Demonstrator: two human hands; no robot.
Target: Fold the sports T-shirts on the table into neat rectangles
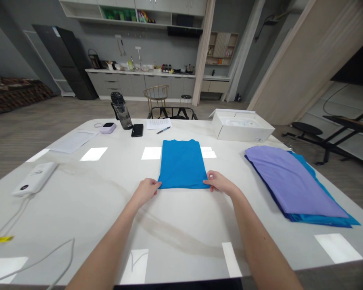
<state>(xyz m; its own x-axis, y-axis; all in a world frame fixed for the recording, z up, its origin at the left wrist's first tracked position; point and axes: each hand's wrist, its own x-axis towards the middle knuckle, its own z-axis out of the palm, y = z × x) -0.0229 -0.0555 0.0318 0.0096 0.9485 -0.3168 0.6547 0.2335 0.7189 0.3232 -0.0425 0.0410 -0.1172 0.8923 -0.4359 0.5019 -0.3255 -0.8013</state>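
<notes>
A blue folded cloth (183,163), which looks like a garment, lies flat on the white table in front of me. My left hand (147,188) pinches its near left corner between thumb and fingers. At the near right corner, my right hand (218,182) grips the fabric the same way. The near edge runs fairly straight between both hands, and the far edge is slightly wavy. To the right rests a stack of folded cloths, a purple cloth (290,181) on top with blue ones showing beneath it.
On the white table (181,229) stand an open white box (240,131), a dark water bottle (122,112), a black phone (137,130), a purple device (108,128), papers (74,141) and a pen (163,130). A white power bank (34,179) with a cable lies at left.
</notes>
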